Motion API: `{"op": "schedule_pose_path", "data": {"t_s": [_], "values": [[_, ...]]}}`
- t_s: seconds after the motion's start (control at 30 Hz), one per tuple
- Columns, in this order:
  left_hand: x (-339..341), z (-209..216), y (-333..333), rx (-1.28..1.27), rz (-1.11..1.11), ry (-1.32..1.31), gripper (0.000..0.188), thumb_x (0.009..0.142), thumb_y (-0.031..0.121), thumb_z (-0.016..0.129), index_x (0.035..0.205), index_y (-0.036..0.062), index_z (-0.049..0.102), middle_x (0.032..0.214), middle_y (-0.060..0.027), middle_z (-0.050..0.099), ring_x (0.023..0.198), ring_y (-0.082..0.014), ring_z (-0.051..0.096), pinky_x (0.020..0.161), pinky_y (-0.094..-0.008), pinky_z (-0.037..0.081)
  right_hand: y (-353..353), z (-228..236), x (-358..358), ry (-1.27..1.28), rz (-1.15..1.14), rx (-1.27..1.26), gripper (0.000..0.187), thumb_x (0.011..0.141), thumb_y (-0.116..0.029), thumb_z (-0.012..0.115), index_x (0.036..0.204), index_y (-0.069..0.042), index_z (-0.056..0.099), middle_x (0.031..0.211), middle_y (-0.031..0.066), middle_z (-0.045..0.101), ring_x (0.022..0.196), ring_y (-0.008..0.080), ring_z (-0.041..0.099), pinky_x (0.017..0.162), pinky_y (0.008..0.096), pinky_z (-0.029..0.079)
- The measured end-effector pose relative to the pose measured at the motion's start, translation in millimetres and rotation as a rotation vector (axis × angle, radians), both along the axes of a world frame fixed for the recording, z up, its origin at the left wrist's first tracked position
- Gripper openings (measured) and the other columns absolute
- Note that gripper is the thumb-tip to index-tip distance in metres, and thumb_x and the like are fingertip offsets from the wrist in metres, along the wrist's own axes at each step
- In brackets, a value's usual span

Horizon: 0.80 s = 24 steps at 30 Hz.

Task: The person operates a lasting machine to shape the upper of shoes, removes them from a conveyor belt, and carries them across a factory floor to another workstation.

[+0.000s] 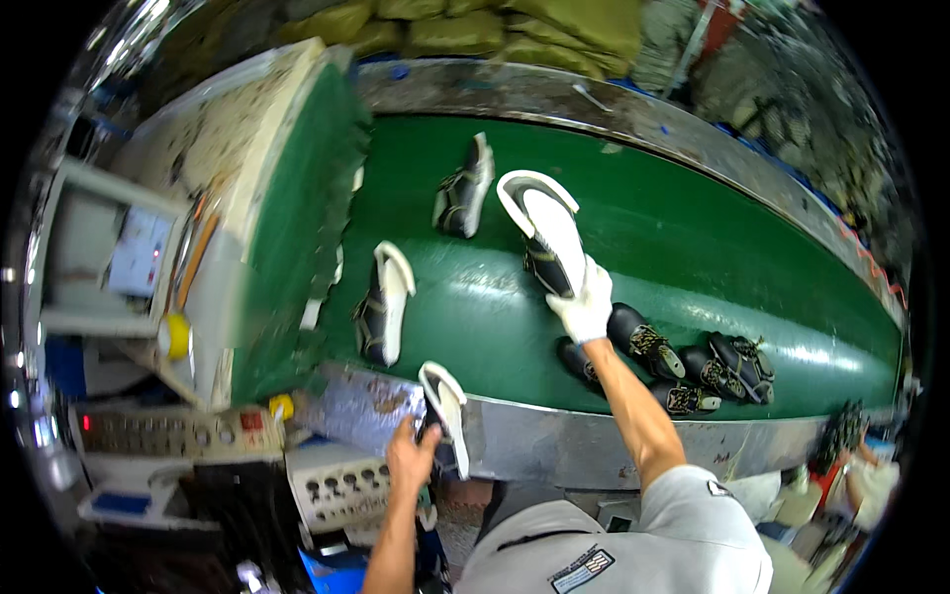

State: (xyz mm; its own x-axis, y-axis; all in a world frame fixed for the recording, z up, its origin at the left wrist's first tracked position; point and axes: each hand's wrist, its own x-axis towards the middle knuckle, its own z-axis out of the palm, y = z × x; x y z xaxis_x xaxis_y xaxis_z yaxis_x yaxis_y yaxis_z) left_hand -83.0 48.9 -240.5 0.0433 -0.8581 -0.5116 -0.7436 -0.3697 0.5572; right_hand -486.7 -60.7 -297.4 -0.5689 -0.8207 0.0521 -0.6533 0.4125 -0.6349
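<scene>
My right hand (588,305), in a white glove, grips one end of a black shoe (556,230) above the green belt. Its pale sole faces up, and a white strip curves round the far end. Low on the left, at the belt's near metal edge, my bare left hand (408,457) is closed on another black shoe (452,421), its white sole turned sideways. Two similar shoes lie on their sides on the belt: one shoe (386,305) nearer me, one shoe (463,188) farther off. Right of my gloved hand sit several black shoes (648,342) with yellow-flecked laces.
A green conveyor belt (693,247) runs between metal edges. At its left stands a machine housing (297,218) with a green flap. Control panels (178,433) sit lower left. Yellowish sacks (455,35) line the far side. Another person (871,485) is at the far right.
</scene>
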Motion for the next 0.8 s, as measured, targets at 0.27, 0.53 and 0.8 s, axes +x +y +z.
{"op": "schedule_pose_path", "data": {"t_s": [0.27,0.53,0.8], "values": [[-20,216,-24,-0.442,0.335,0.726,0.036,0.105,0.028,0.058,0.117,-0.0058,0.063,0.089,-0.0119,0.073,0.074,-0.0165,0.072,0.065,-0.0285,0.058,126,130,181,0.073,0.432,-0.521,0.089,0.061,-0.022,0.094,0.137,0.003,0.055,0.117,0.0220,0.060,0.111,0.0395,0.058,0.094,0.0444,0.052],[77,274,100,-0.651,0.622,0.805,0.027,0.103,0.017,0.049,0.088,-0.0025,0.061,0.063,-0.0111,0.068,0.045,-0.0167,0.062,0.042,-0.0273,0.050,187,213,272,0.081,0.770,-0.664,0.090,0.058,-0.016,0.093,0.137,0.003,0.056,0.122,0.0256,0.061,0.113,0.0434,0.059,0.095,0.0479,0.052],[162,261,176,-1.003,0.824,0.335,0.027,0.104,0.016,0.058,0.082,0.0006,0.054,0.057,-0.0050,0.050,0.045,-0.0143,0.062,0.042,-0.0315,0.045,228,246,338,0.162,0.981,-0.717,0.093,0.054,-0.016,0.094,0.138,0.000,0.056,0.123,0.0268,0.058,0.112,0.0459,0.057,0.097,0.0509,0.050]]}}
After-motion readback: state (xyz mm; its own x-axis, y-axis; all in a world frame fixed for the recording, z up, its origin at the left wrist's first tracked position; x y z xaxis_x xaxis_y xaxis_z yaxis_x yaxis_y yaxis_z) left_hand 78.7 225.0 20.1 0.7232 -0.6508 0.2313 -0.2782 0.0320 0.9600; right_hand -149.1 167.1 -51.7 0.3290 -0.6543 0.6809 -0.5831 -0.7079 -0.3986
